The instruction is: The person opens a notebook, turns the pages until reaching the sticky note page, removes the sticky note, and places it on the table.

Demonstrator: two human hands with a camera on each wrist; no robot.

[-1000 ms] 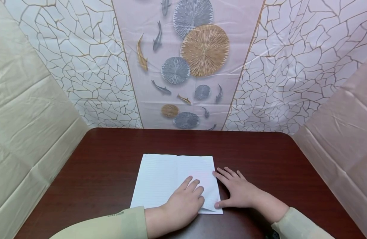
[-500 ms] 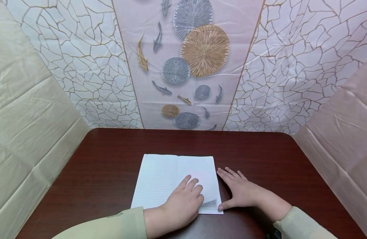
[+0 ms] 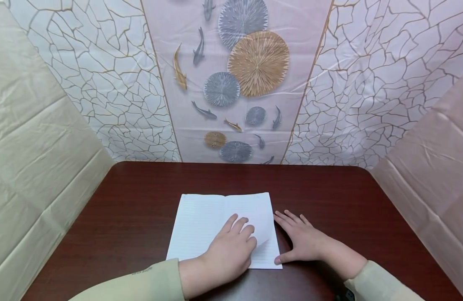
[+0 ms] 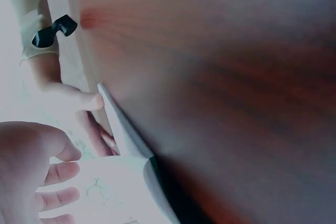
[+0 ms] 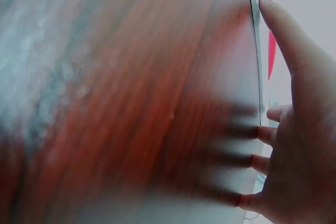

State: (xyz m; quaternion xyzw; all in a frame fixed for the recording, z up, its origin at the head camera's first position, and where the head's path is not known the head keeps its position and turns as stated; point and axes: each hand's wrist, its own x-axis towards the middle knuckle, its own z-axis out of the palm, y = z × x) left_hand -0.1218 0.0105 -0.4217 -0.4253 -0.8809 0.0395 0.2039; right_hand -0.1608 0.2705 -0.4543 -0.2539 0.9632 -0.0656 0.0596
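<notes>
An open notebook (image 3: 197, 225) with lined white pages lies on the table, its spine running away from me. Over the right half, my left hand (image 3: 225, 253) pinches a page (image 3: 263, 230), whose near corner is raised and curls toward the left. The left wrist view shows thumb and forefinger of the left hand (image 4: 26, 166) meeting at that page's edge. Spread out flat, my right hand (image 3: 304, 240) rests by the notebook's right edge, thumb at the near corner. In the right wrist view the right hand (image 5: 310, 129) has its fingertips down on the tabletop.
The dark red-brown table (image 3: 148, 179) extends around the notebook. A patterned cloth (image 3: 231, 83) hangs behind it, with pale cloth walls (image 3: 47, 167) at both sides. A black device (image 4: 55, 31) sits at the right wrist.
The page's near corner has risen and curled farther up and left with my left hand. My right fingers and thumb have slid slightly right, off the page edge.
</notes>
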